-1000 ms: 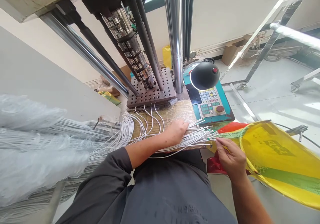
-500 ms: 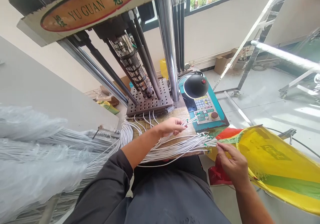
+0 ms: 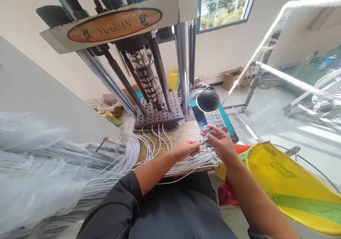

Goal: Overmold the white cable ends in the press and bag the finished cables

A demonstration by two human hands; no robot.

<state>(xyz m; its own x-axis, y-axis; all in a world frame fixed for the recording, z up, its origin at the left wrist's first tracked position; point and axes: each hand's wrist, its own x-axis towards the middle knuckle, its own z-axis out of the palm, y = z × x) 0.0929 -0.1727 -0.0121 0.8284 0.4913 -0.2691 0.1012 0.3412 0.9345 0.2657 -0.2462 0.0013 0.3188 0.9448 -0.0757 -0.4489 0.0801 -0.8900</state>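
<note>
Between my two hands, over the front right of the board, are several white cables (image 3: 204,139) with small green ends. My left hand (image 3: 188,148) is closed around them a little back from the ends. The fingers of my right hand (image 3: 220,141) pinch the green tips close by. Beneath my hands a thick bundle of white cables (image 3: 191,163) lies across the wooden board (image 3: 183,132), its green-tipped ends at the right edge. A few cables (image 3: 160,139) curve out from under the perforated metal plate (image 3: 160,116) of the press.
The YU GUAN press (image 3: 114,27) rises in front of me. To its right are a black lamp (image 3: 208,100) and a control panel (image 3: 213,117). A yellow sack (image 3: 287,175) hangs open at the right. Plastic-wrapped cable bundles (image 3: 39,175) fill the left, and a white-wrapped frame (image 3: 266,47) stands back right.
My right hand has moved up and left from the bundle's ends to the cables in my left hand. My left hand has lowered slightly. The camera view has shifted upward.
</note>
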